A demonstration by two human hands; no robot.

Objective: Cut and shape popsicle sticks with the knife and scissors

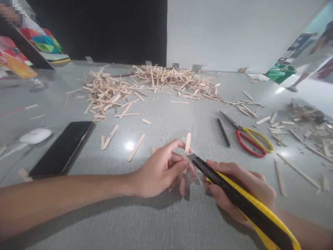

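In the middle of the view, my left hand (pixel 162 170) pinches a short wooden craft stick (pixel 188 142), whose rounded end points up between thumb and fingers. My right hand (pixel 239 187) is closed around a yellow and black box cutter (pixel 234 194). The cutter's blade tip reaches the lower part of the stick, close to my left fingertips; whether it cuts into the wood I cannot tell. Left of my left hand lie a loose stick (pixel 136 147) and a V-shaped pair of stick pieces (pixel 109 138) on the grey table (pixel 156 222).
Heaps of craft sticks (pixel 109 92) lie along the back. Red and yellow handled scissors (pixel 252 140) and a black pen (pixel 223 132) rest to the right, near scattered scraps (pixel 307 114). A phone (pixel 62 149) and a white mouse (pixel 35 136) sit left. A person stands far right.
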